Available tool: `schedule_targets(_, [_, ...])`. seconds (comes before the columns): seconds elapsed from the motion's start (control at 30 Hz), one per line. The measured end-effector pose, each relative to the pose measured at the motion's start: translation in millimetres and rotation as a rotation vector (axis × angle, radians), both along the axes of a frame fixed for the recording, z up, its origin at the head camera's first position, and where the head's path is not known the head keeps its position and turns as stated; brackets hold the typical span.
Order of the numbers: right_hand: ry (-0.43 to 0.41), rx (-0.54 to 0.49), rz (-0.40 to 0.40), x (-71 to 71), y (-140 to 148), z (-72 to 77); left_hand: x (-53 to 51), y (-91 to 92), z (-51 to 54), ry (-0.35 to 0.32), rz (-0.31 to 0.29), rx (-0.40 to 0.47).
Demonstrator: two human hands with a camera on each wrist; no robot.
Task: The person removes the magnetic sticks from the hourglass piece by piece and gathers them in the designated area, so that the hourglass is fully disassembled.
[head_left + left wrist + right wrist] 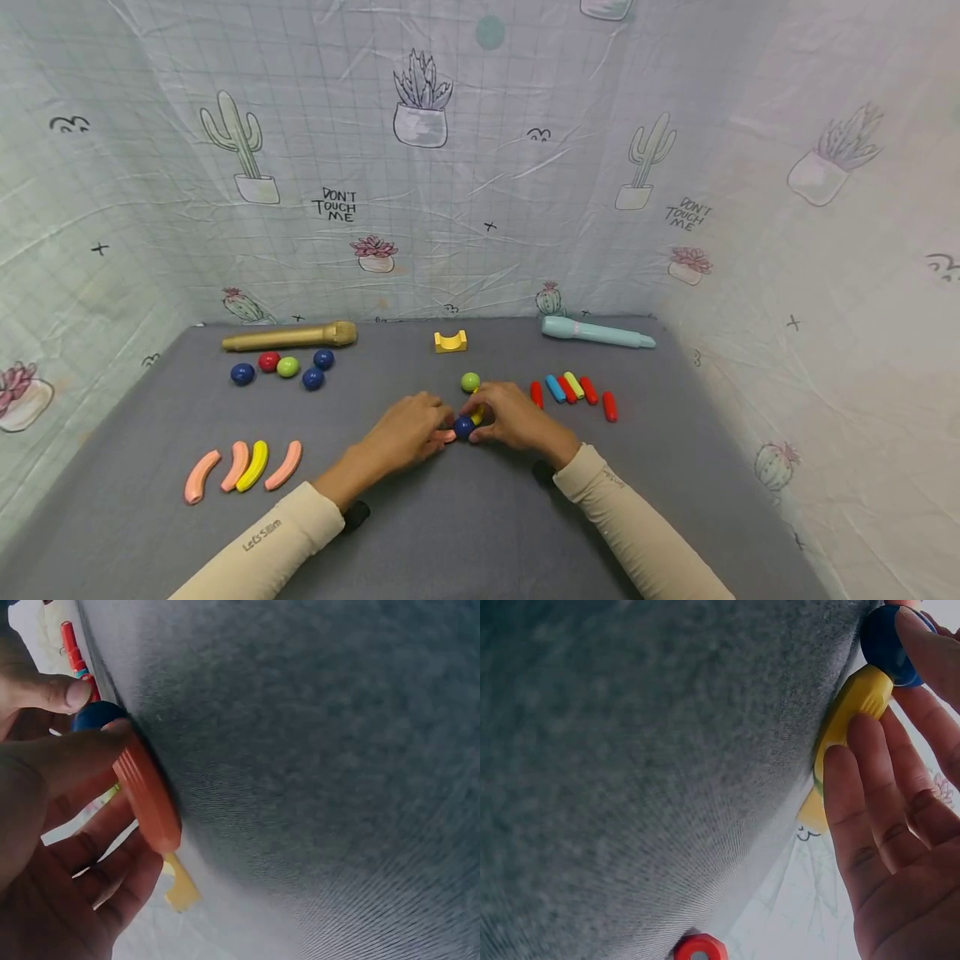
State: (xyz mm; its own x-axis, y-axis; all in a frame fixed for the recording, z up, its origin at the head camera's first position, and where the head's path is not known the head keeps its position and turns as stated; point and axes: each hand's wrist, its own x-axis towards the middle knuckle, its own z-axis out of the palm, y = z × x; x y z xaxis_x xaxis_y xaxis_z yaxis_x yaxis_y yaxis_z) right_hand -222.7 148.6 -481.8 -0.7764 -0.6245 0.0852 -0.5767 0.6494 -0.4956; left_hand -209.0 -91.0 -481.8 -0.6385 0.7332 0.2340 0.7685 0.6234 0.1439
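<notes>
My left hand (411,429) pinches a pink curved piece (146,791) between thumb and fingers, low over the grey cloth. One end of that piece meets a dark blue ball (464,427). On the ball's other side, my right hand (516,417) grips it with the thumb, as the right wrist view shows. A yellow curved piece (851,709) touches the ball there, with the right fingers lying along it. Just beyond the right fingertips sits a lime green ball (470,382). The fingers partly hide the yellow piece in the head view.
At left lie several curved pieces (201,477) and several balls (313,379), below a gold microphone (288,337). A yellow cradle-shaped block (450,342) stands at the back. To the right are several short coloured tubes (588,390) and a pale blue microphone (597,332).
</notes>
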Motion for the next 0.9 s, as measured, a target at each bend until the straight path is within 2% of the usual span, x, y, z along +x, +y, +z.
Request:
schedule_targets(0.1, [-0.007, 0.001, -0.011, 0.0, -2, -0.7, 0.0, 0.5, -4.5, 0.005, 0.014, 0.005])
schedule_targets(0.27, [0.003, 0.006, -0.027, 0.4, -7, -1.2, 2.0, -5.2, -6.0, -0.088, 0.048, 0.025])
schedule_targets(0.43, [0.018, 0.009, -0.035, 0.6, -10, -0.7, 7.0, -17.5, -5.3, -0.137, 0.077, 0.069])
schedule_targets(0.57, [0.0, -0.033, -0.054, 0.6, -8, 0.4, 10.5, -34.6, -4.8, -0.207, 0.112, 0.146])
schedule_targets(0.67, [0.015, -0.087, -0.107, -0.4, -3, 2.2, 13.8, -51.5, -3.7, -0.272, 0.156, 0.197])
schedule_targets(0.8, [0.056, -0.115, -0.172, -4.3, 5, 4.9, 19.7, -76.2, -1.1, -0.318, 0.246, 0.191])
schedule_targets(0.9, [0.044, -0.086, -0.158, -7.5, 9, 6.1, 24.2, -93.3, 0.5, -0.324, 0.304, 0.164])
